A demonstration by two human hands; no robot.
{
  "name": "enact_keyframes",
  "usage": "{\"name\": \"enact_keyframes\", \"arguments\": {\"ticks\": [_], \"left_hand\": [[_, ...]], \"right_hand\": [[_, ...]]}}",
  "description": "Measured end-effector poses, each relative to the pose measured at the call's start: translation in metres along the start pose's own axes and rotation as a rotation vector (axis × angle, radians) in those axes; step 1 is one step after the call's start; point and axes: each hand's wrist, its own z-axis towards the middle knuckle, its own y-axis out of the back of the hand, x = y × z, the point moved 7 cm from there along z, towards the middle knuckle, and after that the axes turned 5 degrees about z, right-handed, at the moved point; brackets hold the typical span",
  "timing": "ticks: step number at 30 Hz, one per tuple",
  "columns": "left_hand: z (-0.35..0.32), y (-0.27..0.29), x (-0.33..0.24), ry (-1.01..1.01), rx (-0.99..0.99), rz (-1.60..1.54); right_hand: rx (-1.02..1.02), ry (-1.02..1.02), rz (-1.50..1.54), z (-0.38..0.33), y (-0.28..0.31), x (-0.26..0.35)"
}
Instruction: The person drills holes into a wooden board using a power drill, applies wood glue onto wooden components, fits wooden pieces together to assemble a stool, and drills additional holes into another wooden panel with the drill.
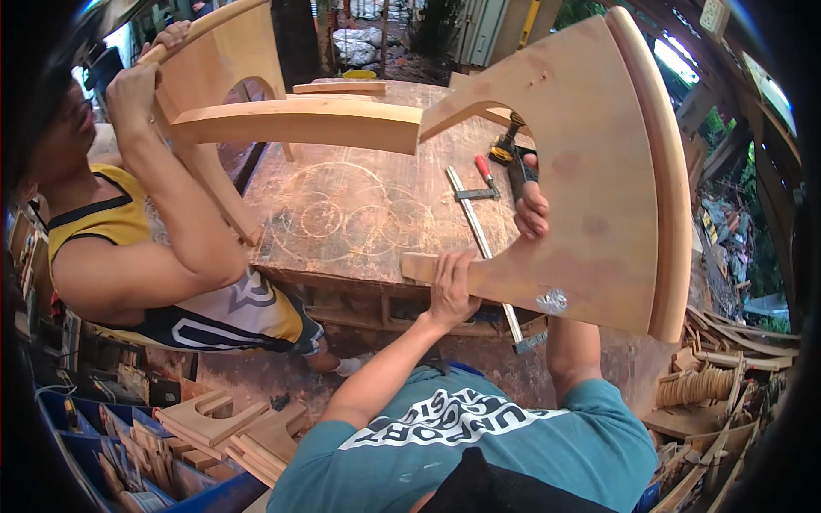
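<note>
Hands grip a curved wooden panel (590,171) above the bench (359,214): left hand (451,286) closed on its lower foot, right hand (530,209) wrapped round its inner arch. A co-worker's hand (132,90) holds the opposite panel (222,60).

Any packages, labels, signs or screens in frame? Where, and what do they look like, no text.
White sacks: far behind the workbench, top centre, bulging, tied.
Silvery sticker or patch: lower edge of the wooden panel held by the right hand and left hand, small, crinkled.
No signs or screens visible.

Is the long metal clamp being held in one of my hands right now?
No, the metal clamp lies on the workbench; both hands grip the wooden panel.
</note>
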Motion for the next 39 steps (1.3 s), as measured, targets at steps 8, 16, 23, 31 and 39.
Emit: {"name": "enact_keyframes", "arguments": {"ticks": [8,16,23,31,39], "left_hand": [[-0.004,-0.009,0.006,-0.006,-0.011,0.076],[0.008,-0.026,-0.012,0.122,-0.023,0.240],[-0.067,-0.004,-0.034,0.428,0.012,0.426],[-0.398,0.084,0.024,1.293,0.082,0.497],[-0.562,0.163,0.075,1.433,0.275,0.836]], "right_hand": [[0.103,-0.050,0.071,0.006,0.021,-0.002],[0.139,-0.008,0.089,0.014,0.039,0.015],[0.049,-0.088,0.214,0.069,0.097,0.015],[0.065,-0.218,0.510,0.149,0.177,0.004],[-0.604,0.246,-0.412,0.245,0.205,-0.002]]}}
